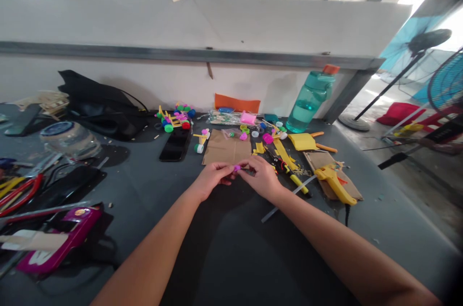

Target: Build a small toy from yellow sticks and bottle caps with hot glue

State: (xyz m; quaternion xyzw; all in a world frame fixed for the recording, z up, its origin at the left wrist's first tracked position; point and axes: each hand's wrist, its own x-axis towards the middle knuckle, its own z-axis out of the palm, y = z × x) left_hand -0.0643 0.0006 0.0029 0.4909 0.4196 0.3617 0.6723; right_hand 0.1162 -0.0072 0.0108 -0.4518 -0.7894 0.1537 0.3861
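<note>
Both hands meet near the middle of the dark table, just in front of a brown cardboard piece (220, 144). Between their fingertips is a small purple piece (237, 168). My left hand (214, 179) pinches it from the left. My right hand (261, 178) closes on it from the right, fingers curled. Just beyond the hands, a pink piece (243, 137) and a small clear bag (229, 133) lie on the cardboard. Yellow strips (285, 154) and scissors lie beyond my right hand.
A yellow glue gun (334, 183) rests on cardboard at the right. Behind stands a teal bottle (306, 108). A black phone (174, 144), colourful small assemblies (175, 118), a clear jar (70, 139) and a magenta device (61, 241) are to the left.
</note>
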